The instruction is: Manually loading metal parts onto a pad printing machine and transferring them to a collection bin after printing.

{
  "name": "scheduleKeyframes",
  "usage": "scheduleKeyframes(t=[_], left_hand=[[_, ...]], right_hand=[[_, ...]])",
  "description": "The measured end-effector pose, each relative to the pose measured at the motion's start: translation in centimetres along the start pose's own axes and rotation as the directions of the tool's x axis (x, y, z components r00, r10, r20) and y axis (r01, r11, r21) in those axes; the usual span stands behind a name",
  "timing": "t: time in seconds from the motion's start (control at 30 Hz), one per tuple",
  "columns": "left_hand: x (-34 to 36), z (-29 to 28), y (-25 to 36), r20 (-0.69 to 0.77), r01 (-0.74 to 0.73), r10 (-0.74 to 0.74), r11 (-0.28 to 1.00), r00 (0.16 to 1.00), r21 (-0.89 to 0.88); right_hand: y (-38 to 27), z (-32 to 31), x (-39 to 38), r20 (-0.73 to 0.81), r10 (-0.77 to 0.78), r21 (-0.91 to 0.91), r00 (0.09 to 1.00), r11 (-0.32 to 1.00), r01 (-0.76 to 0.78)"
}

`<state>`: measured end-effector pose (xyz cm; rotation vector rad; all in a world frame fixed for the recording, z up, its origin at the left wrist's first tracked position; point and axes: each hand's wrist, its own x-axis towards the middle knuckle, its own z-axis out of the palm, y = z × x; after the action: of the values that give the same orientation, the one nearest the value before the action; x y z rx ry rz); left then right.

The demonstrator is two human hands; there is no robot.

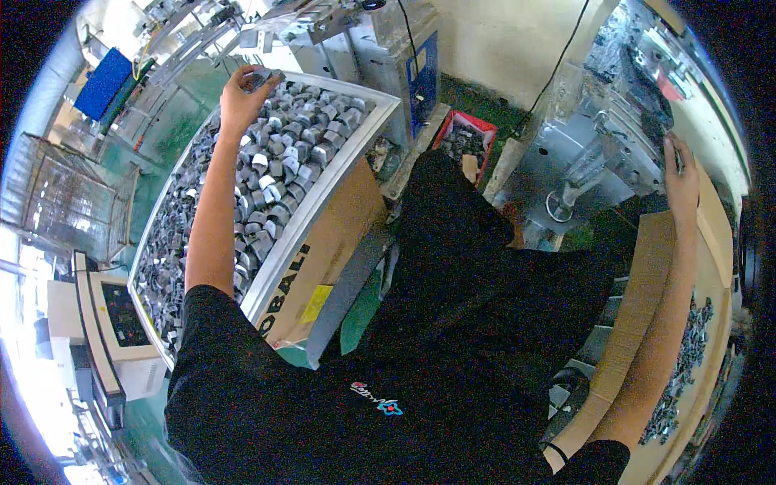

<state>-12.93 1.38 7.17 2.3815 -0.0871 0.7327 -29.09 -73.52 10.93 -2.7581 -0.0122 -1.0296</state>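
Note:
At the far end of a wide bin (386, 103) heaped with small grey metal blocks (271, 194), my left hand (242, 101) is closed with a grey metal block (271, 79) between thumb and fingers. Over on the right, my right hand (684, 179) reaches up beside a grey machine (566, 153). Its fingers are bent near a dark part of the machine (656, 123); what they hold, if anything, is too small to make out.
A cardboard box (335, 230) supports the bin. A red crate (491, 129) of dark pieces stands ahead, before the wall. Cardboard (626, 323) and a board with many small metal parts (687, 364) lie by my right arm. A black cable (558, 69) hangs ahead.

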Motion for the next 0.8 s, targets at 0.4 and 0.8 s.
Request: scheduleKeyframes(t=[0.4, 0.8], left_hand=[[1.2, 3.6, -8.8, 0.188, 0.007, -0.062, 0.96, 0.98, 0.28], [2.2, 4.5, -9.9, 0.268, 0.078, -0.197, 0.914, 0.943, 0.398]], right_hand=[[-6.9, 1.3, -7.1, -0.128, -0.088, -0.463, 0.988, 0.886, 0.019], [-10.0, 7.9, -19.1, -0.298, 0.145, 0.086, 0.943, 0.988, -0.125]])
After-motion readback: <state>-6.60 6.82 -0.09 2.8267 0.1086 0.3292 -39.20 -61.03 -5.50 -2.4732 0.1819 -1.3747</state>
